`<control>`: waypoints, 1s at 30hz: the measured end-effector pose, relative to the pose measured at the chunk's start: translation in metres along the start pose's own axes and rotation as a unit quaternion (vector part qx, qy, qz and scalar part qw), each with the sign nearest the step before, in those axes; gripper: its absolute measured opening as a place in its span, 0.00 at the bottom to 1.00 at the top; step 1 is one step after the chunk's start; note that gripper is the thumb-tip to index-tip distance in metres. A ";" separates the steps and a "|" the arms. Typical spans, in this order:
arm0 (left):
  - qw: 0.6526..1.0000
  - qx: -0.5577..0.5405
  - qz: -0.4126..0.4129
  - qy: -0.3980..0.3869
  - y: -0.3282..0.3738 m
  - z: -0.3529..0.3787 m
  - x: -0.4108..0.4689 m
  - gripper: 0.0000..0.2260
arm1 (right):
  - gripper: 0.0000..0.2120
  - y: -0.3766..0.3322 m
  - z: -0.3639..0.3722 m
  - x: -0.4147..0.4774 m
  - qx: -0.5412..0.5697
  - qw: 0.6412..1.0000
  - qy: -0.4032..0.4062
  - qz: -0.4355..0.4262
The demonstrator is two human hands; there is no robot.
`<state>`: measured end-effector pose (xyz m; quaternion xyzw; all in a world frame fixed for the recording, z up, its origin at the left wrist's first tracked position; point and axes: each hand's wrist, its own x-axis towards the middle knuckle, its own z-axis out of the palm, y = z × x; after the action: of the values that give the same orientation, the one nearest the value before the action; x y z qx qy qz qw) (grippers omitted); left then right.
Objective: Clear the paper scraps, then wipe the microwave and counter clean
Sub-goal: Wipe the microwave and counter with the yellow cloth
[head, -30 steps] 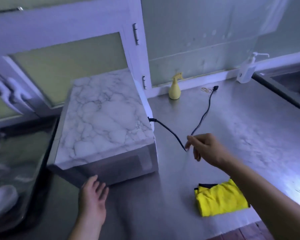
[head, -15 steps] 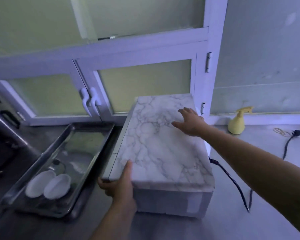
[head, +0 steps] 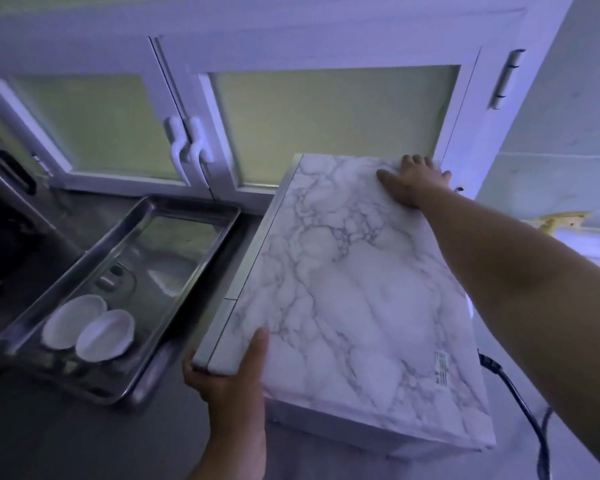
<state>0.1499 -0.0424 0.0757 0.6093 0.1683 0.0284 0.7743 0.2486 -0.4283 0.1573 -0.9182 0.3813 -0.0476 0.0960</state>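
Note:
The microwave (head: 354, 299), covered in white marble-pattern film, stands on the steel counter (head: 66, 441) and fills the middle of the view. My left hand (head: 227, 372) grips its near left corner, thumb on top and fingers under the front edge. My right hand (head: 413, 181) reaches across the top to the far right corner, fingers hooked over the back edge. No paper scraps or cloth are in view.
A steel tray (head: 187, 271) with two white bowls (head: 87, 327) lies left of the microwave. White cabinet doors with handles (head: 187, 150) stand behind. The black power cord (head: 520, 400) trails off at the right; a yellow spray bottle (head: 561, 220) shows past my arm.
My right hand slid from the middle of the microwave's top to its far right corner. The left hand stays at the near left corner. The view moved closer and leftward.

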 end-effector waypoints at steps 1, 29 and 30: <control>1.000 -0.001 0.001 -0.001 0.000 0.001 0.000 0.53 | 0.38 0.000 0.000 0.004 -0.006 1.000 -0.003 0.002; 0.926 0.121 -0.129 -0.334 0.046 -0.019 0.070 0.35 | 0.44 0.135 -0.024 -0.138 -0.009 0.990 0.039 0.136; 0.919 0.136 -0.132 -0.346 0.047 -0.019 0.078 0.35 | 0.44 0.139 -0.024 -0.152 -0.006 0.987 0.047 0.152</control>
<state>0.2250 0.0066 0.0993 0.6526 -0.0286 -0.3098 0.6909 0.0419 -0.4202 0.1489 -0.8470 0.5205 -0.0733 0.0791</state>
